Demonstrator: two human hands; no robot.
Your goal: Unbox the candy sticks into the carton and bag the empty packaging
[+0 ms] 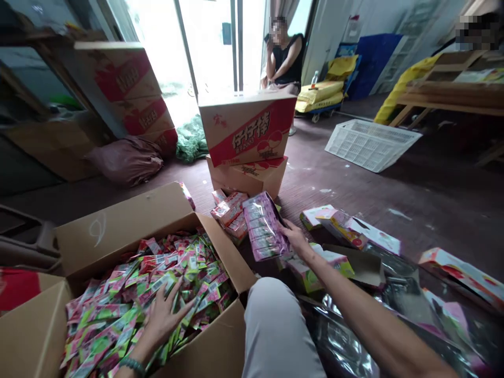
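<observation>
One open carton [212,341] at left, full of pink-and-green sachets [112,315], too many to count; one left hand [162,314] at their surface, fingers spread wide, no grip visible. Several red packs [232,207] next, then two printed boxes [248,131] stacked behind. One purple pack [262,226] raised right of carton, right hand [295,236] fingers closed on its right edge. One white crate [372,146] farther right.
</observation>
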